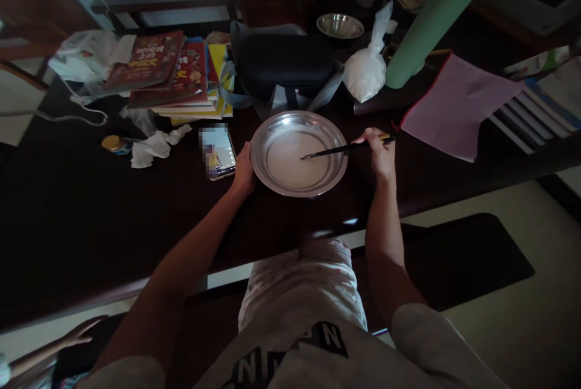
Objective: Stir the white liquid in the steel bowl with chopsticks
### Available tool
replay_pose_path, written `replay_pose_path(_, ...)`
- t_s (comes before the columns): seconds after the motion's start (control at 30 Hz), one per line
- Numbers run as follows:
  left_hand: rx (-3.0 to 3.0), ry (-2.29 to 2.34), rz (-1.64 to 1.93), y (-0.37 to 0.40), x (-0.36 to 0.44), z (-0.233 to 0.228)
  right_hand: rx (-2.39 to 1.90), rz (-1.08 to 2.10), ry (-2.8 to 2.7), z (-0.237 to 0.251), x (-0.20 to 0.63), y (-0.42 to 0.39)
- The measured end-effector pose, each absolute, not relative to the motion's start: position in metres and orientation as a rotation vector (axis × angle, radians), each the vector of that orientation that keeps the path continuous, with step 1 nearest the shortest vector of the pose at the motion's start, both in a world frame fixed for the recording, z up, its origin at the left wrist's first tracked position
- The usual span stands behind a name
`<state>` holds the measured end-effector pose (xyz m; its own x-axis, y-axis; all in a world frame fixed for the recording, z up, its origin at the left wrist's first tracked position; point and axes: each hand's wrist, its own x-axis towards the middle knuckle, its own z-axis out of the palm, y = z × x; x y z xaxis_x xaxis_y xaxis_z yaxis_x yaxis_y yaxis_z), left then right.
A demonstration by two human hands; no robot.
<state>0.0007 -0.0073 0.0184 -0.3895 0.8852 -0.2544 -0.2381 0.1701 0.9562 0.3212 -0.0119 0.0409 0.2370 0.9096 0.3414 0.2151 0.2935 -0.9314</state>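
A shiny metal bowl (257, 165) stands near the table's front edge, with a milky white liquid (290, 165) in it. My left hand (245, 170) grips the bowl's left rim, its fingers partly hidden behind the metal. In my right hand (380, 153) is a pair of dark chopsticks (338, 150), closed together and slanting over the right rim. Their tips reach the liquid near the middle of the bowl. A lit phone (222, 153) lies just left of my left hand.
Behind the bowl sit a black case (285, 65), a tied bag of white powder (365, 71) and a green bottle (436, 29). Books (181, 83), crumpled tissue (152, 148) and a small jar (115, 144) lie left. A pink pouch (454, 107) is right. Another person's hand (79, 337) shows lower left.
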Motion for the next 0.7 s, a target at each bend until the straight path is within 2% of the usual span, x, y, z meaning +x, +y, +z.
replay_pose_path(0.17,0.69,1.413,1.436,-0.0062,0.0008,0.0158,-1.191,0.819,-1.402,0.0411,0.319,-0.0124)
replay_pose_path(0.37,0.665,1.45,1.448,-0.0058,0.0008,0.0152,-1.21,0.719,-1.273,0.0389,0.3225,-0.0101)
replay_pose_path(0.53,0.673,1.434,1.444,-0.0049,-0.0002,0.0145,-1.195,0.851,-1.405,0.0417,0.3182,-0.0111)
replay_pose_path(0.7,0.649,1.438,1.437,-0.0045,0.0013,0.0142,-1.23,0.723,-1.301,0.0417,0.321,-0.0111)
